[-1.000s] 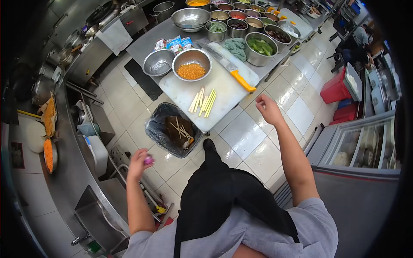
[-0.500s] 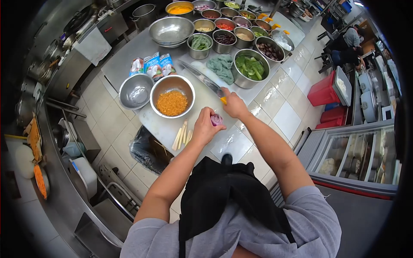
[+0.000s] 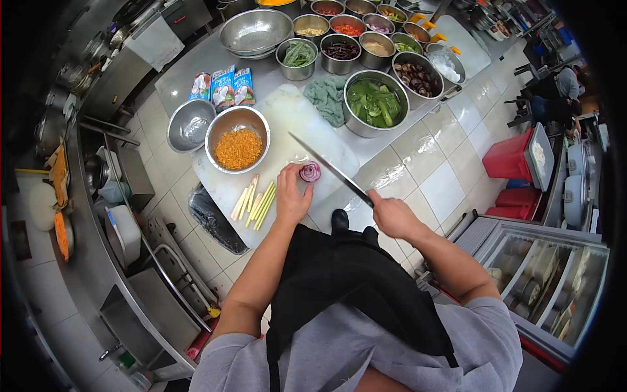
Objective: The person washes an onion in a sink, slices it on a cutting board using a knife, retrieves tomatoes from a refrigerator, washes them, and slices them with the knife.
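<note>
On the white cutting board (image 3: 277, 117) lies a red onion (image 3: 310, 172), its ringed cut face turned up. My left hand (image 3: 292, 194) is curled against the onion's near left side, fingers and thumb steadying it. A long kitchen knife (image 3: 330, 168) is gripped by its dark handle in my right hand (image 3: 392, 214). Its blade slants up and left, passing just right of the onion. Lemongrass stalks (image 3: 255, 201) lie left of my left hand. Behind them stands a metal bowl (image 3: 264, 124) of chopped orange food (image 3: 238, 149).
A small metal bowl (image 3: 183, 130) and coconut milk packs (image 3: 223, 88) stand at the left. Green cloth (image 3: 325, 98) and a pot of leafy greens (image 3: 375, 101) are beyond the board. Several ingredient tins crowd the back. Other people (image 3: 565, 85) are at the far right.
My right hand has drawn the knife back from the board's far side to beside the onion. My left hand has set the onion down with its cut face up.
</note>
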{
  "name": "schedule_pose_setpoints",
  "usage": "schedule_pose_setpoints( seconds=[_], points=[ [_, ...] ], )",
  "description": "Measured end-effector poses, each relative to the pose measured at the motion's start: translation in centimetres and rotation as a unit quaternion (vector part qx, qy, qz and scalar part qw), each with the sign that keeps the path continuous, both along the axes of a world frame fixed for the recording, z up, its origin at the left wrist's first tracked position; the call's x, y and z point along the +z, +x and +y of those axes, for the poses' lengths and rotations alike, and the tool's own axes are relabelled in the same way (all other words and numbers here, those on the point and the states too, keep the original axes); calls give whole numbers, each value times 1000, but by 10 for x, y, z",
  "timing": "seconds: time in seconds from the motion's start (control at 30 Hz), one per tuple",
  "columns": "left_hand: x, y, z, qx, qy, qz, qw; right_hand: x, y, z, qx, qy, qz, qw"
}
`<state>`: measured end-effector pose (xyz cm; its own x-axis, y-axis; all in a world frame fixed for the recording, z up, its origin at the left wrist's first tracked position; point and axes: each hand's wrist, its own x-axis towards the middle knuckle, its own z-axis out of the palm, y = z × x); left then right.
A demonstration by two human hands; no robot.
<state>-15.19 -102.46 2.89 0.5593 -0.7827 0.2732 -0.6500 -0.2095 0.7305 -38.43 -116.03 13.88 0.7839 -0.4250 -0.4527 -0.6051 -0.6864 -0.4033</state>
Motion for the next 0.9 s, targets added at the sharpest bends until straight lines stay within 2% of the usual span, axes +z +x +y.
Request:
schedule_pose_setpoints(
  seconds=[0.13, 0.43, 0.5, 0.9],
  points=[
    [-5, -11, -7, 15, -17, 57, 998, 21, -6, 12, 56, -43, 25, 997],
    [-10, -5, -12, 47, -37, 110, 992, 48, 9, 25, 63, -55, 91, 992],
    [-12, -4, -12, 46, -63, 74, 994, 51, 13, 27, 63, -58, 110, 990],
    [-9, 5, -9, 45, -73, 100, 991, 51, 40, 33, 95, -69, 167, 979]
  ],
)
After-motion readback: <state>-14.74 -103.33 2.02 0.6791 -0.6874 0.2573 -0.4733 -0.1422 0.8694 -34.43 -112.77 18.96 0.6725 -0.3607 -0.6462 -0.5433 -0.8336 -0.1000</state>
